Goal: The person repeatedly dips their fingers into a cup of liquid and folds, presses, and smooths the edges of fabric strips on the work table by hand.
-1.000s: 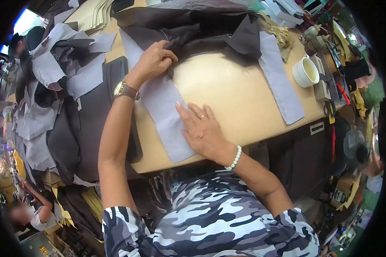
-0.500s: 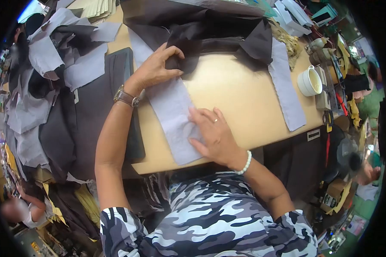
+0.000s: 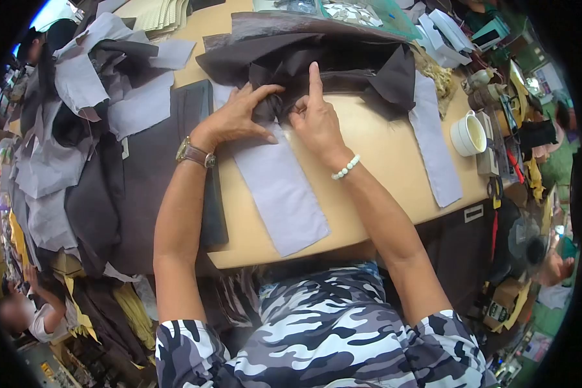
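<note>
A piece of dark fabric [image 3: 343, 58] lies bunched across the far side of the table, with a pale grey strip [image 3: 281, 194] coming out toward me on the left and a second pale strip [image 3: 433, 145] on the right. My left hand [image 3: 239, 119] rests at the top of the left strip. Its thumb and index finger are spread around a gathered fold of the dark fabric. My right hand [image 3: 318, 126] is at the other side of that fold, index finger stretched out over the fabric, thumb and remaining fingers curled in on its edge.
Grey and dark cloth pieces [image 3: 81, 152] pile up at the left. A white cup [image 3: 467, 136] stands at the right edge, near scissors [image 3: 495, 191]. At the back are a green tray [image 3: 394, 26] and stacked paper strips [image 3: 161, 16]. Another person [image 3: 45, 310] sits lower left.
My right hand has moved from the near end of the left strip up to the dark fabric. My left hand has shifted slightly nearer, its thumb and index still apart.
</note>
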A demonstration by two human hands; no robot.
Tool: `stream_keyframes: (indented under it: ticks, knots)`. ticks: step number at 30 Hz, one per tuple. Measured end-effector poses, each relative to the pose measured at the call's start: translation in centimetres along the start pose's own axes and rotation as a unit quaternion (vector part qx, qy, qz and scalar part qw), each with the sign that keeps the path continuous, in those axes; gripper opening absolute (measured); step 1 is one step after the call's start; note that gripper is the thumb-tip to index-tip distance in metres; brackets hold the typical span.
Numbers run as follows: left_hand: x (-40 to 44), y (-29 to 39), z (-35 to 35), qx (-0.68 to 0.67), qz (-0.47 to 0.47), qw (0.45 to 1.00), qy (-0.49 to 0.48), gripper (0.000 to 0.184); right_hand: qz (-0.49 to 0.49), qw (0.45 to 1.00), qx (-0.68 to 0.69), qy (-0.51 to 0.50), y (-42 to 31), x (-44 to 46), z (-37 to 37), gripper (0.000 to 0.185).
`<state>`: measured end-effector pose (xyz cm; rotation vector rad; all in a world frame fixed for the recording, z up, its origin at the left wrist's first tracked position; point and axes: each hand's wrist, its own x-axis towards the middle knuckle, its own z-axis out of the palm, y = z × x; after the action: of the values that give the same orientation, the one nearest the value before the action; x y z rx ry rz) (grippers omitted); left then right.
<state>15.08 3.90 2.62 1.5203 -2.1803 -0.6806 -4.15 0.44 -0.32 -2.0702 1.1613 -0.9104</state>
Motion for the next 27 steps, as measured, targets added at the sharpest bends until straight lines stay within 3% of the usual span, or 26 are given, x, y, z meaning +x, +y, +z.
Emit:
stream_keyframes:
  ticks: [5, 8, 11, 17, 23, 27]
  knots:
    - [-0.1, 0.0, 0.0, -0.013, -0.012, 1.000, -0.010, 0.090, -0.024, 0.997, -0.063, 0.039, 0.3, 1.1, -0.2, 0.094]
    - [0.0, -0.2, 0.1, -0.019, -0.019, 1.000, -0.017, 0.089, 0.029, 0.998, 0.030, 0.044, -0.4, 1.4, -0.4, 0.095]
    - [0.1, -0.4, 0.0, -0.017, -0.014, 0.999, -0.024, 0.088, 0.085, 0.996, -0.020, 0.000, -1.9, 0.4, -0.9, 0.098]
    - [0.1, -0.8, 0.4, -0.046, 0.003, 0.999, -0.016, 0.086, -0.008, 0.997, -0.034, -0.062, -0.5, -0.3, -1.5, 0.099]
    - [0.0, -0.5, 0.3, -0.042, -0.008, 0.999, -0.017, 0.081, -0.166, 0.984, -0.048, 0.031, 1.5, 2.3, 1.2, 0.096]
    - [0.0, -0.2, 0.0, -0.028, -0.022, 0.999, -0.038, 0.076, -0.144, 0.983, -0.104, 0.045, 1.1, 3.1, 1.8, 0.100]
